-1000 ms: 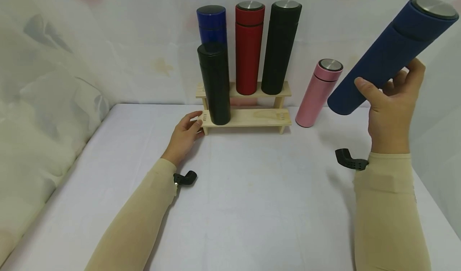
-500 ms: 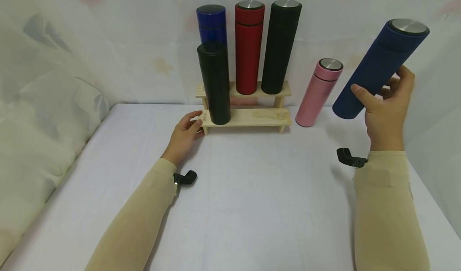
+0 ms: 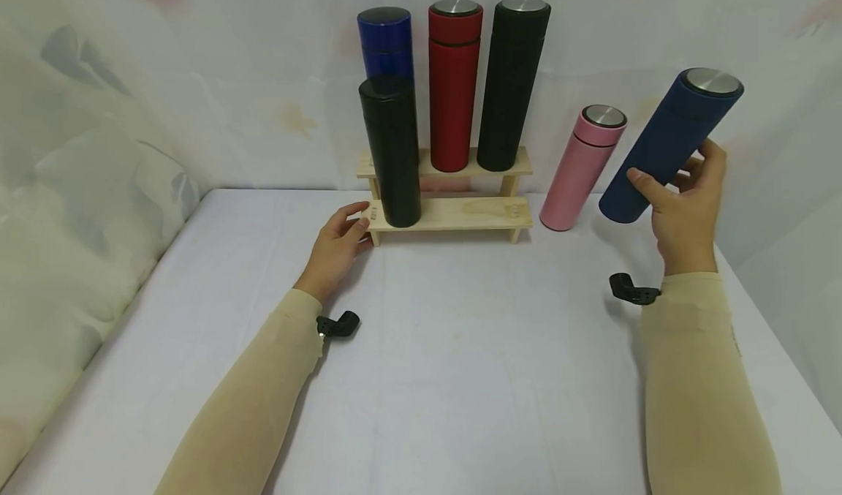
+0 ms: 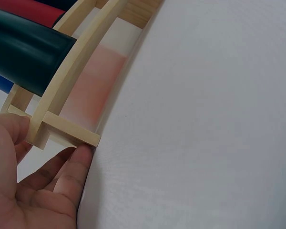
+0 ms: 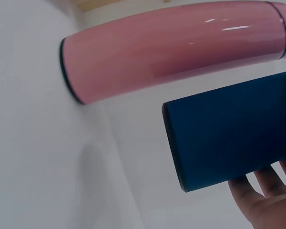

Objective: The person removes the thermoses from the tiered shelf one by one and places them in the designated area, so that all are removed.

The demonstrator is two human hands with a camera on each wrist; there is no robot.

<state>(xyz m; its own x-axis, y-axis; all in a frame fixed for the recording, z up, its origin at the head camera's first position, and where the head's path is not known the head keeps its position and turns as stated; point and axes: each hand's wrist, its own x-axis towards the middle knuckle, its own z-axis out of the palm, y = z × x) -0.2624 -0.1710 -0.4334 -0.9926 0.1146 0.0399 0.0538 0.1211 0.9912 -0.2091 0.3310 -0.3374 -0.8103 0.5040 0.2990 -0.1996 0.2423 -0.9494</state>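
Note:
My right hand (image 3: 689,213) grips a navy blue thermos flask (image 3: 671,144) with a silver lid, thumb on one side and fingers on the other. The flask is tilted and raised off the table; its dark base shows in the right wrist view. Just left of it stands a pink flask (image 3: 584,169). My left hand (image 3: 335,250) pinches the left end of a two-tier wooden stand (image 3: 467,216), thumb on the lower shelf and fingers at the leg (image 4: 74,129). A dark green flask (image 3: 393,155) is upright on that lower shelf, close to the thumb.
On the upper shelf stand a glossy blue flask (image 3: 385,45), partly hidden by the green one, a red flask (image 3: 454,93) and a black flask (image 3: 513,89). White cloth covers the table (image 3: 460,363). A patterned curtain (image 3: 263,78) hangs close behind the stand.
My right hand has lowered the navy flask and brought it left, nearer the pink flask. The left hand and the stand have stayed put.

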